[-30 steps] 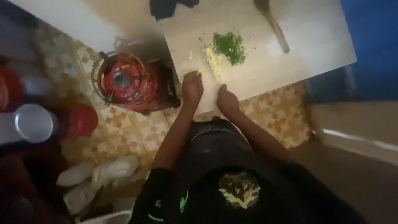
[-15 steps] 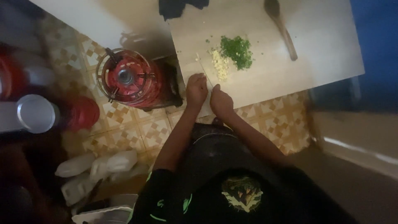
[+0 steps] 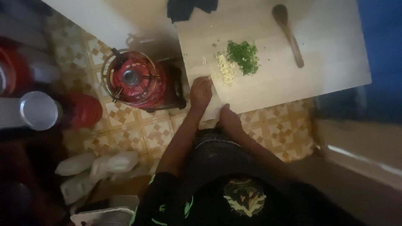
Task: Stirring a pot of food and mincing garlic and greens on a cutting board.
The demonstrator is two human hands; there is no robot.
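At the board's near edge, both hands meet on a pale cloth (image 3: 212,106): the left hand (image 3: 200,93) lies over its upper part, the right hand (image 3: 229,118) presses at its lower corner. How tightly the fingers close, I cannot tell — it's dim and blurred. Below, the dark shirt fills the frame's bottom. Patterned floor tiles (image 3: 144,132) run under everything. Left of the hands, a red stove (image 3: 133,79). On the wooden board (image 3: 331,62), chopped garlic (image 3: 226,69) touches a heap of greens (image 3: 243,56); farther right lies a wooden spoon (image 3: 288,33). A dark cloth (image 3: 188,7) is cut off at the top.
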